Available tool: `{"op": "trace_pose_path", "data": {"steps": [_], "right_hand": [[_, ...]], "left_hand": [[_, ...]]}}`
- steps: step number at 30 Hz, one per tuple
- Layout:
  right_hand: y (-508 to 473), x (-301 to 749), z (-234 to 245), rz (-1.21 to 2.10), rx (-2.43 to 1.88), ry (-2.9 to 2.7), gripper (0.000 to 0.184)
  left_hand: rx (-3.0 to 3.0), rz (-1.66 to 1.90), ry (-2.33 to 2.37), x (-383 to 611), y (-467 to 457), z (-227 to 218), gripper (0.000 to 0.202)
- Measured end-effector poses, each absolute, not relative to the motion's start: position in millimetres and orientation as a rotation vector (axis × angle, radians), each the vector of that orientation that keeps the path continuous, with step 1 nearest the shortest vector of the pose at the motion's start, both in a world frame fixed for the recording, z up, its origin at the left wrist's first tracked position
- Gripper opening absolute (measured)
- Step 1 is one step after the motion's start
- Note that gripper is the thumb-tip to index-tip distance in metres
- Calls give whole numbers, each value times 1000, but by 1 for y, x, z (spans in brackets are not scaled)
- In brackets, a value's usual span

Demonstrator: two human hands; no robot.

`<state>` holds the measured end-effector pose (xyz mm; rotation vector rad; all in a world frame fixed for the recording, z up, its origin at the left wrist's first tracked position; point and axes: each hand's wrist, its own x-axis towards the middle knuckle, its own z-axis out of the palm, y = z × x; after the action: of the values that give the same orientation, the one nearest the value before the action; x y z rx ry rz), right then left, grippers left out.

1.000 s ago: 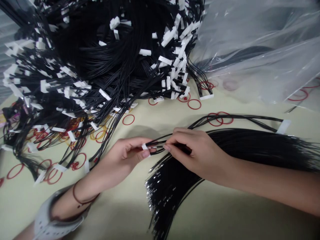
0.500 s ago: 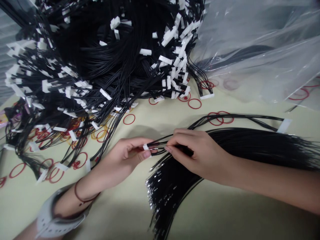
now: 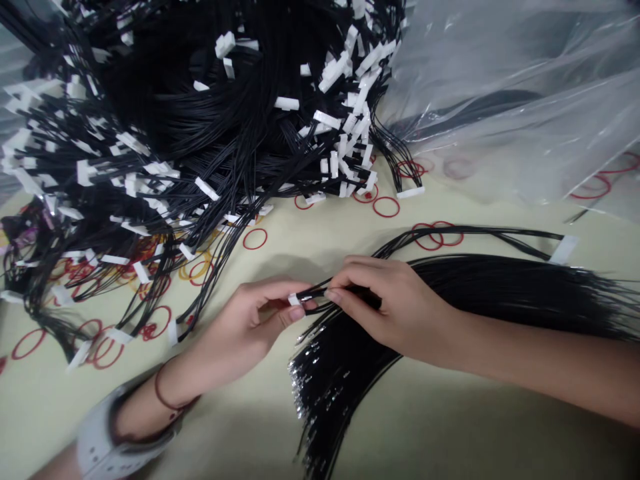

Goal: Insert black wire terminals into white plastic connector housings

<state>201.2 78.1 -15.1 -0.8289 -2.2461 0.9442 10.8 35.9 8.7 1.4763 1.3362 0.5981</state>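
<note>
Left hand pinches small white plastic connector, seemingly for steadiness; right hand, beside connector, pinches thin black wire.

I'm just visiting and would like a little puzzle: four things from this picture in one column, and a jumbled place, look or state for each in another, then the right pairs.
Things:
1. Left hand
2. Right hand
3. Clear plastic
4. Wrist strap

Places, looks and states:
A. Spread at the upper right of the picture
B. Pale grey, with small holes
C. Pinching a black wire
D. Holding a small white connector

Right pairs: 1-D; 2-C; 3-A; 4-B
</note>
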Motion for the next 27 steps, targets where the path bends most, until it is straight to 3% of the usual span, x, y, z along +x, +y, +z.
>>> {"op": "trace_pose_path", "data": {"steps": [21,27], "right_hand": [[75,206,-6,803,-759,-2035,10],[77,202,-7,939,-810,-2194,7]], "left_hand": [[1316,651,1284,12,39,9,19],[1337,622,1250,11,38,9,22]]}}
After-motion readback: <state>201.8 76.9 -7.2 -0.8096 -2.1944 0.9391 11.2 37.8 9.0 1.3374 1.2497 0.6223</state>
